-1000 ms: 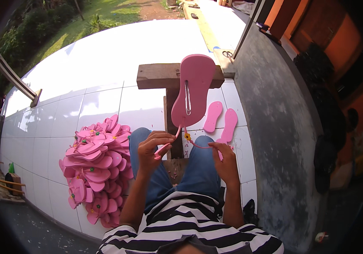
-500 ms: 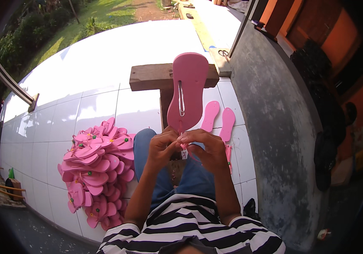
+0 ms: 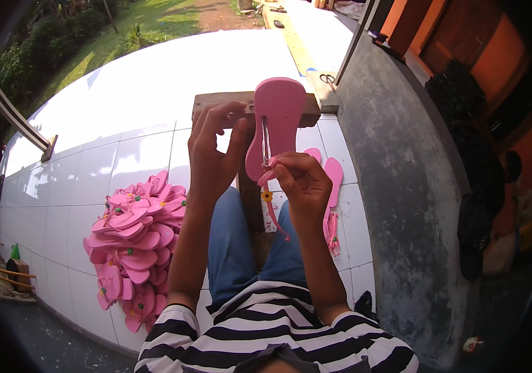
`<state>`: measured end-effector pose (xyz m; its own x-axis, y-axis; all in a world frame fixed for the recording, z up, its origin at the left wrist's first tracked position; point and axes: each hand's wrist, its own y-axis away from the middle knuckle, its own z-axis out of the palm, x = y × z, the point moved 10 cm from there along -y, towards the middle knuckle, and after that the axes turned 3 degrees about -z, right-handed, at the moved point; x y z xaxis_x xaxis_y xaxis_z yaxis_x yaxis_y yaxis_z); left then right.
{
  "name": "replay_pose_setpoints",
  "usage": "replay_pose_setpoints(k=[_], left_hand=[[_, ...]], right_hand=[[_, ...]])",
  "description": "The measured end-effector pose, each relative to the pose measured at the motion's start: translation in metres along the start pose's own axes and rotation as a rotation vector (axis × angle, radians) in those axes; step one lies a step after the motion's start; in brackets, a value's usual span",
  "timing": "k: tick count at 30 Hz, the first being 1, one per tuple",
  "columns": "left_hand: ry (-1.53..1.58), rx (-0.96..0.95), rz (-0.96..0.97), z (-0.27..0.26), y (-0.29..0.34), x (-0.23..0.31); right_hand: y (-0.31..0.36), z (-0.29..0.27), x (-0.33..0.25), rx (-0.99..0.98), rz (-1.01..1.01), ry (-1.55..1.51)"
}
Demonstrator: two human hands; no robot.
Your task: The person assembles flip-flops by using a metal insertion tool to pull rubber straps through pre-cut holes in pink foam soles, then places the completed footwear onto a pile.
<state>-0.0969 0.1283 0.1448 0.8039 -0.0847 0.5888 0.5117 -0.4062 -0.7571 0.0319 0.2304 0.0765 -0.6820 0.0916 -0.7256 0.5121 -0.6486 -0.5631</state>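
Note:
A pink flip-flop sole [image 3: 283, 102] stands propped on a wooden stand, and a thin metal wire tool [image 3: 266, 140] sticks out of a hole in it. My right hand [image 3: 306, 183] pinches a pink flip-flop strap [image 3: 268, 177] at the tool's near end. Below the fingers, the strap's lower part dangles with a yellow flower [image 3: 267, 196] on it. My left hand [image 3: 213, 149] is raised left of the sole, thumb and fingers apart, with nothing in it. Its fingertips are near the wooden crosspiece [image 3: 216, 99].
A heap of pink flip-flops [image 3: 135, 242] lies on the white tiles to the left. Loose soles [image 3: 333, 180] and several straps [image 3: 333, 236] lie to the right. Farther right runs a low grey wall [image 3: 396, 155]; scissors [image 3: 327, 79] rest on a ledge by its far end.
My hands, together at the strap before, are now apart. The left has let go and moved up and left; the right has raised the strap to the wire tool.

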Motion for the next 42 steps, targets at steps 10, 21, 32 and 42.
replay_pose_setpoints(k=[10, 21, 32, 42], left_hand=[[-0.009, -0.371, -0.073, 0.046, -0.050, -0.034], [0.022, -0.448, -0.165, 0.049, -0.048, -0.036], [0.068, -0.536, -0.291, 0.046, -0.047, -0.032], [0.110, -0.444, -0.282, 0.039, -0.045, -0.037]], right_hand=[[-0.006, 0.009, -0.001, -0.154, -0.067, 0.228], [-0.017, -0.002, 0.047, -0.155, 0.349, -0.067], [-0.010, -0.004, 0.064, -0.107, 0.410, -0.215], [-0.015, -0.002, 0.006, -0.071, -0.069, 0.393]])
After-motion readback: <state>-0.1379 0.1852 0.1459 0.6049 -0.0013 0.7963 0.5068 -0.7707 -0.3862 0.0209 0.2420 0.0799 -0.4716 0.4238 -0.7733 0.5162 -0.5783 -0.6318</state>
